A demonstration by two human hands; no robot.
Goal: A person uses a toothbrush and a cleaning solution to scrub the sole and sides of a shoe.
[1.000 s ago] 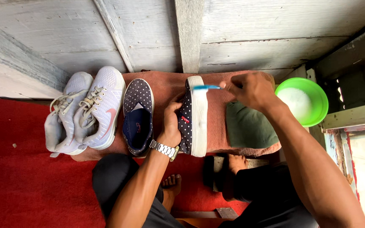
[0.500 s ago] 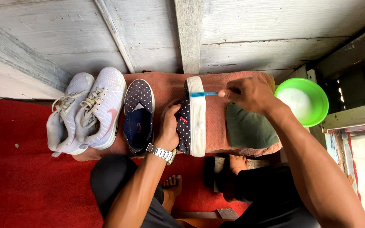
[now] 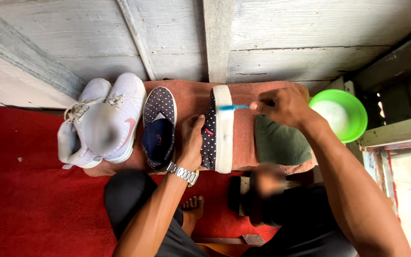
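Left hand: I am holding the shoe (image 3: 217, 127) on its side with my left hand (image 3: 191, 143), fingers wrapped closed on its dotted upper, sole rim turned up.
Right hand: my right hand (image 3: 281, 105) is pinching a blue brush (image 3: 232, 107) shut between its fingers, the head touching the white sole rim near the toe end.
Shoe: it is resting on a reddish towel (image 3: 191, 97), between its mate (image 3: 159, 127) and a green cloth (image 3: 279, 142).
Mate: the second dotted shoe is lying opening up just beside my left hand, untouched.
Sneakers: a pale pair (image 3: 102, 121) is sitting at the towel's left end, well apart from the brush.
Bowl: a green bowl (image 3: 353, 107) with whitish liquid is standing near my right wrist.
Floor: I am sitting on a red mat (image 3: 20, 190) in front of grey boards.
Progress: I am judging the scrubbing as under way on one shoe only; the brush is working at the far end of the rim. I cannot tell how clean the rest of the rim is. The mate and the sneakers are looking not yet worked on.
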